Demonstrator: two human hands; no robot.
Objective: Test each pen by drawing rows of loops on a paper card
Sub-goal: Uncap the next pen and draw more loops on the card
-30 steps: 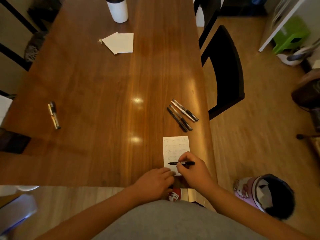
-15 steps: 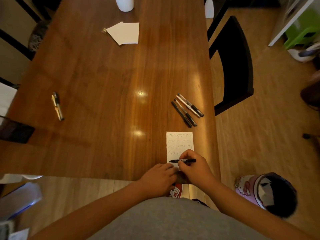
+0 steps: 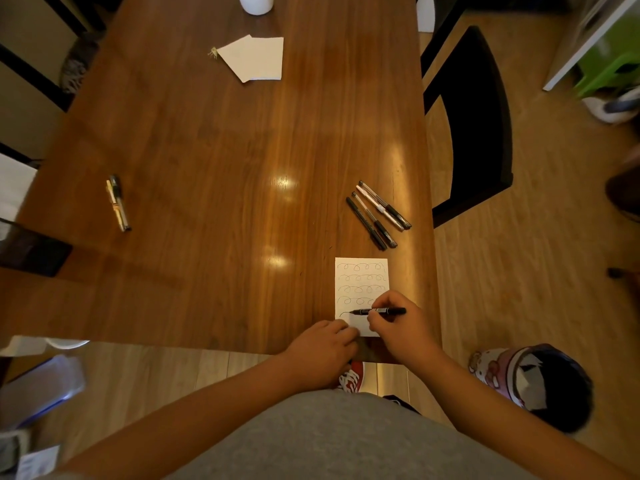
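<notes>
Brown wooden table (image 3: 207, 168), card (image 3: 361, 275) near its front right edge. Right hand (image 3: 398, 323) pinches a black pen (image 3: 377, 311) mid-barrel, tip on the card's fifth row. Left hand (image 3: 322, 348) lies curled, fingertips pinning the card's bottom corner. Card looks thin, light, likely slides on the glossy wood; needs pinning. Four spare pens (image 3: 377, 214) lie just beyond.

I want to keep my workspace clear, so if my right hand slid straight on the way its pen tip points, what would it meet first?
The right hand points its black pen left across the white paper card; past the card's edge, only bare wooden table shows.
</notes>
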